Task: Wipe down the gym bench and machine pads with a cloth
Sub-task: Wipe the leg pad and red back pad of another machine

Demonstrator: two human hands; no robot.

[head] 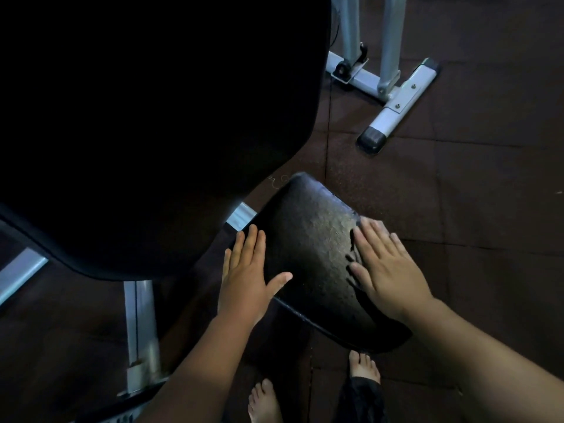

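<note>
While both arms reach forward, spread flat hands, left [247,279] and right [389,270], press the pad [311,239].

Floor [476,184]: dark reddish-brown rubber tiles, seams visible, speckled surface. At 1 o'clock, a pale grey metal frame base [396,99] resting on floor, with two uprights rising out of view and a black end cap [370,140] on its near foot. Small loop of thread [279,180] lies on floor near centre. Two bare feet [364,366] at 6 o'clock, dim.
</note>
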